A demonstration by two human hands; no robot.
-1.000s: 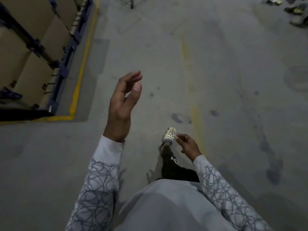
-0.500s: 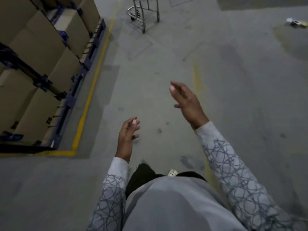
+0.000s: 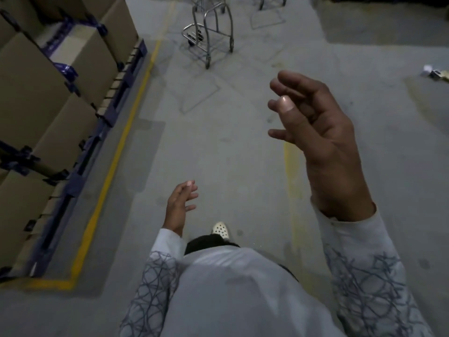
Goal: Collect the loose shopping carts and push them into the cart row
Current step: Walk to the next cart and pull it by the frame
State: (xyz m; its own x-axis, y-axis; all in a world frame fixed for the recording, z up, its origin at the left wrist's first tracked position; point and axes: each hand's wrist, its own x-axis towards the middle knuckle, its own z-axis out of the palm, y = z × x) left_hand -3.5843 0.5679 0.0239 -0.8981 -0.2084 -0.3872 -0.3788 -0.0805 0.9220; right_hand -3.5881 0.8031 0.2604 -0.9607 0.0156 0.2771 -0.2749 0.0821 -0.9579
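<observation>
A metal shopping cart (image 3: 209, 35) stands on the grey floor ahead at the top middle; only its lower frame and wheels show. The feet of a second cart (image 3: 271, 2) reach into view at the top edge. My right hand (image 3: 313, 132) is raised in the air on the right, fingers loosely bent, holding nothing, well short of the cart. Lower down near my body hangs my left hand (image 3: 179, 205), relaxed and empty. My white perforated shoe (image 3: 220, 229) steps forward below it.
Cardboard boxes (image 3: 56, 93) on blue racking (image 3: 116, 93) line the left side, bordered by a yellow floor line (image 3: 114, 161). A faded yellow stripe (image 3: 291, 166) runs down the aisle. Small litter (image 3: 435, 72) lies at the right edge.
I have walked forward, so the cart has come closer and larger. My right hand has swung up and forward; my left hand has dropped from raised to low near my body.
</observation>
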